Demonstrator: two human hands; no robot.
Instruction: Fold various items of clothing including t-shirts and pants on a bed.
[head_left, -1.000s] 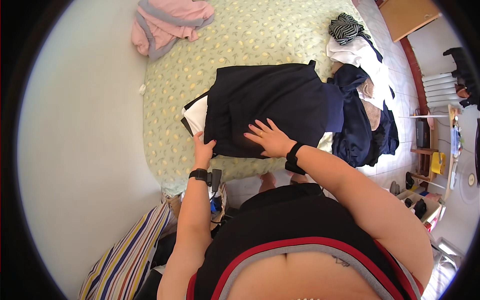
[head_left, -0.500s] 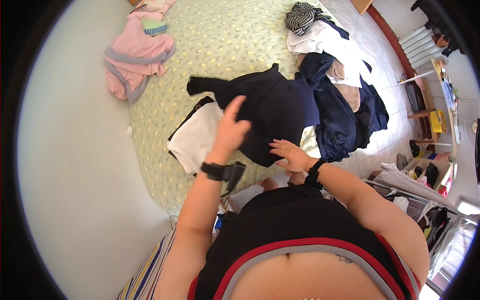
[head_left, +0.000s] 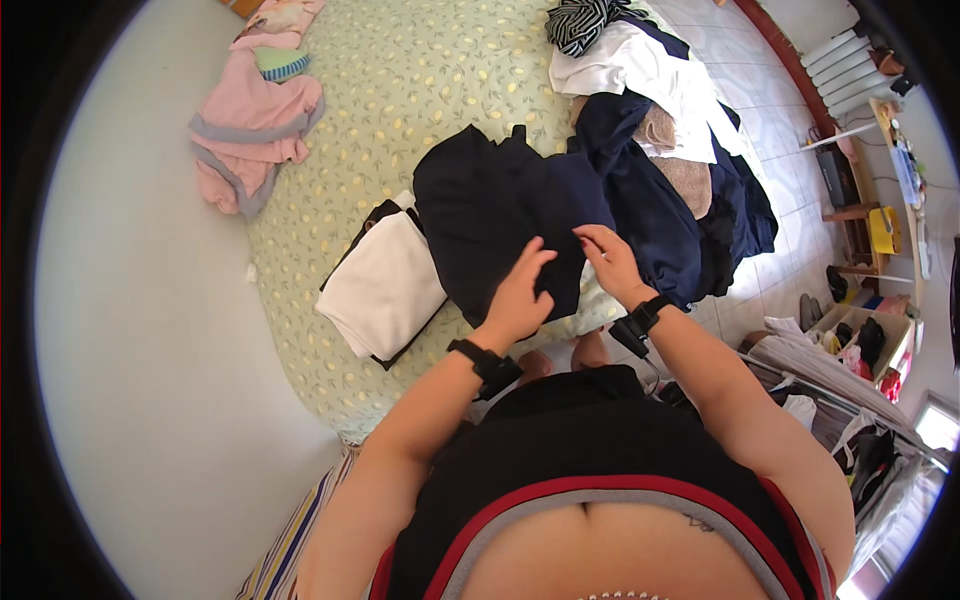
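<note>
A dark navy top lies partly folded on the bed in front of me. My left hand rests over its near part, thumb and fingers apart. At its near right edge, the fingers and thumb of my right hand come together on the cloth. Just left of the top is a folded white garment, stacked over something black that shows along its edges. A heap of dark blue clothing borders the top on the right.
The bed's patterned green cover spreads beyond the clothes. Pink clothing with grey bands lies far left by the wall. White cloth, a brown cloth and a striped bundle top the right heap. A clothes rack stands right.
The dark top's sleeve, stretched out to the left before, no longer sticks out. My left hand has come down and right onto the cloth; my right hand has moved farther up its right edge.
</note>
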